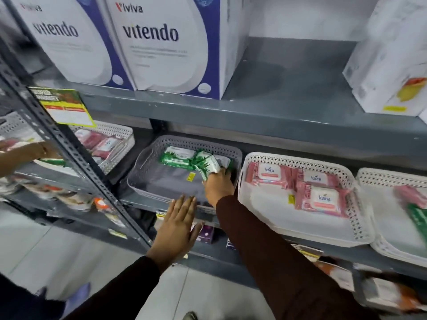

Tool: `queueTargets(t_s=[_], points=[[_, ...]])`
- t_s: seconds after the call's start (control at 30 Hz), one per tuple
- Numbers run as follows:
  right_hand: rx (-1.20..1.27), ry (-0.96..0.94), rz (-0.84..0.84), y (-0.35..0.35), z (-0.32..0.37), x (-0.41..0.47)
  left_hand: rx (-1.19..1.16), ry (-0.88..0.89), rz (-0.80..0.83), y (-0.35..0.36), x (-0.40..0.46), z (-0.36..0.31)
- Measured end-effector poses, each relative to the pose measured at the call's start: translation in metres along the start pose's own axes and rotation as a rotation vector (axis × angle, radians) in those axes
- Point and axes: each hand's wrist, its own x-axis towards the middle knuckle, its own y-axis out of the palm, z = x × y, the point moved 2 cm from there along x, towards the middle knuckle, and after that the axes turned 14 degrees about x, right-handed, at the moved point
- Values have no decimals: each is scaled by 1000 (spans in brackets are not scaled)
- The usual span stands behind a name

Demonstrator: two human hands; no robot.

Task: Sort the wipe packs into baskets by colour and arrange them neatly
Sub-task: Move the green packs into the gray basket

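A grey basket (143,165) on the middle shelf holds green wipe packs at its back. My right hand (218,185) reaches into it and is shut on a green wipe pack (208,166), held tilted next to another green pack (176,157). My left hand (179,218) hovers flat and open at the basket's front rim, fingers together. To the right, a white basket (300,229) holds three pink wipe packs (321,198) along its back and right side. At the far right, another white basket (392,239) contains a pink pack (410,196) and a green pack (419,218).
Large white and blue boxes (161,42) stand on the upper shelf. A slotted metal upright (69,148) crosses diagonally at left; behind it sits a white basket (115,135) with pink packs. Another person's hand (25,151) shows at far left. Lower shelves hold small goods.
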Motion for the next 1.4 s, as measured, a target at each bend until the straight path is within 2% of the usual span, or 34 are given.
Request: queueTargets(t_s=[0.1, 0.2, 0.3, 0.47, 0.57, 0.7, 0.8, 0.93, 1.03, 1.27, 1.33, 1.4], points=[[181, -130, -122, -23, -9, -16, -61, 88, -32, -3, 8, -28], [352, -184, -420, -68, -46, -46, -146, 181, -77, -10, 21, -75], [331, -80, -622, -119, -117, -75, -189, 288, -107, -17, 38, -133], [246, 205, -769, -202, -257, -123, -202, 433, -64, -26, 57, -237], [174, 439, -753, -242, -321, -150, -194, 477, -70, -29, 65, -288], [38, 812, -489, -279, -382, -168, -153, 462, -69, -35, 70, -333], [123, 911, -412, -287, -404, -172, -139, 426, -47, -38, 71, -347], [105, 897, -379, -287, -409, -173, -122, 414, -56, -34, 68, -340], [163, 812, -462, -278, -400, -172, -123, 368, -51, -29, 63, -319], [282, 464, -862, -247, -346, -170, -123, 251, -62, -22, 50, -235], [343, 325, -913, -239, -318, -164, -122, 197, -52, -20, 45, -206], [399, 166, -894, -232, -285, -154, -136, 131, -47, -19, 40, -178]])
